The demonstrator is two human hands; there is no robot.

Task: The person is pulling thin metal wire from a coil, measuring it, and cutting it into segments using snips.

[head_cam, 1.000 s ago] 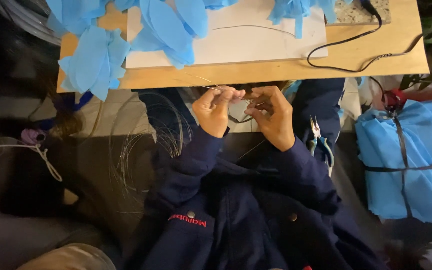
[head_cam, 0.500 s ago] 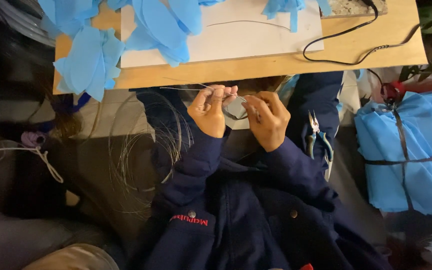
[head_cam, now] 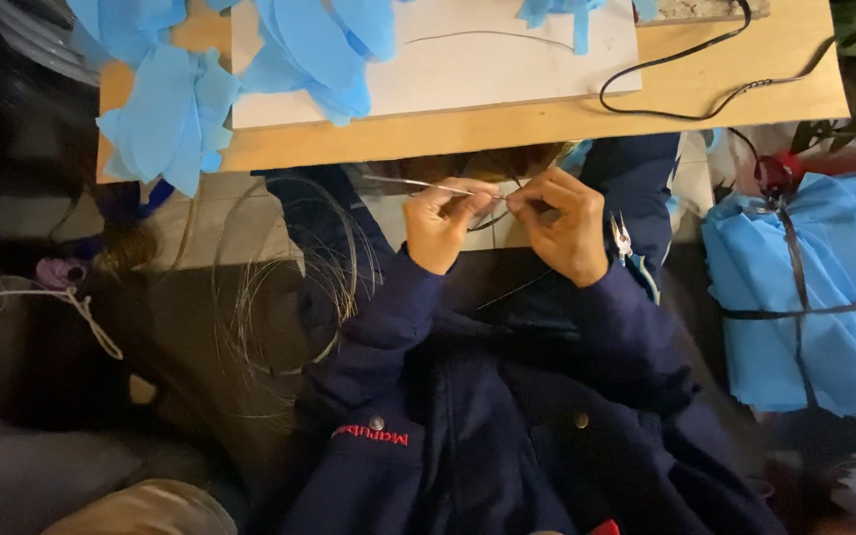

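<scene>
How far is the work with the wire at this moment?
Already done: cut blue paper pieces lie on the wooden board. In hand: left hand and right hand pinch a thin wire between the fingertips. Left: a loose wire coil and a tied bundle of blue sheets lie untouched.

Blue paper bits [head_cam: 165, 114] + white sheet [head_cam: 487, 64] on wood board [head_cam: 745, 94], black cord [head_cam: 705, 74], tied blue bundle [head_cam: 804, 297] at right
</scene>
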